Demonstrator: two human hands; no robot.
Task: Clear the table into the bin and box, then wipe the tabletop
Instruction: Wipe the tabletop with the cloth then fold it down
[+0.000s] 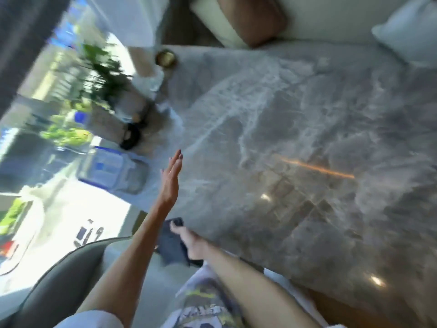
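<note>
A grey marble tabletop fills the middle and right of the blurred, tilted view. My right hand grips a dark blue cloth at the table's near left edge. My left hand is raised above that same edge with its fingers straight and holds nothing. A clear plastic box with blue trim stands on the floor left of the table. Beyond it, beside the table's far left corner, is a white bin bag.
A small brass bowl sits at the table's far left corner. A grey chair back is at the lower left. White cushioned seats and a pale pillow line the far side. A potted plant stands left.
</note>
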